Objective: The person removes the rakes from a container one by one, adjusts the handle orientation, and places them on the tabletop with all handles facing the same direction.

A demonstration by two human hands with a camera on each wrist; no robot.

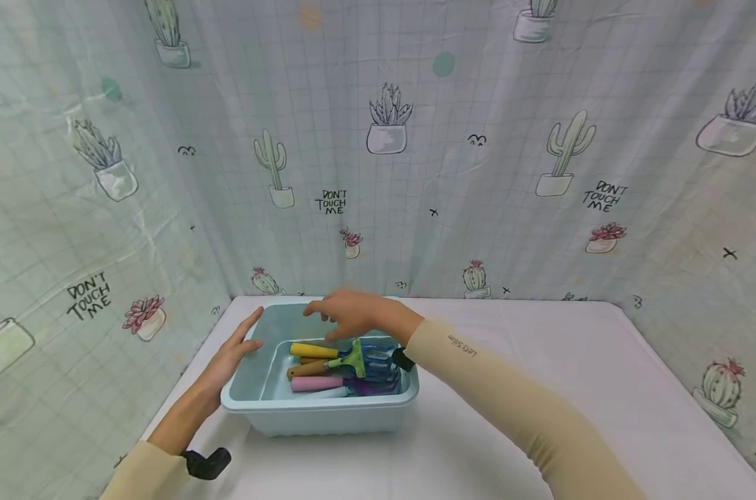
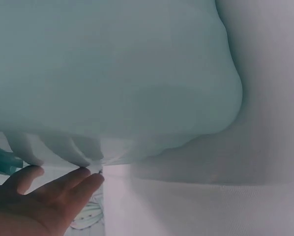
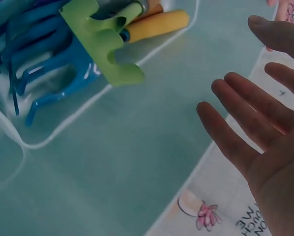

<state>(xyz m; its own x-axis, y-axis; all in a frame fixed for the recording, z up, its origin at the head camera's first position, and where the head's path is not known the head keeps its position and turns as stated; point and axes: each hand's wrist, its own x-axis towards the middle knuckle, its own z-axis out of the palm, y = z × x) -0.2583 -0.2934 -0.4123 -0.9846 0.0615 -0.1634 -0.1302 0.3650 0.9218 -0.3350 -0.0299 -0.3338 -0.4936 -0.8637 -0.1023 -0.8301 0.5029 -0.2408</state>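
Note:
A pale blue plastic basin (image 1: 315, 415) holds several small garden hand tools. Among them are a yellow-handled tool (image 1: 314, 351), a blue hand rake (image 3: 63, 59), a green-headed tool (image 1: 353, 359) with a wooden handle, and a pink-handled tool (image 1: 317, 382) with a purple head. My left hand (image 1: 226, 361) rests against the basin's left side, fingers extended along the wall. Over the back of the basin hovers my right hand (image 1: 346, 312), its fingers loosely spread and holding nothing. In the right wrist view, those fingers (image 3: 235, 132) are apart from the tools.
The basin stands on a white-covered table (image 1: 515, 361). A curtain (image 1: 440, 167) printed with cactus pots hangs behind and at both sides. Dark wrist cameras sit on both wrists.

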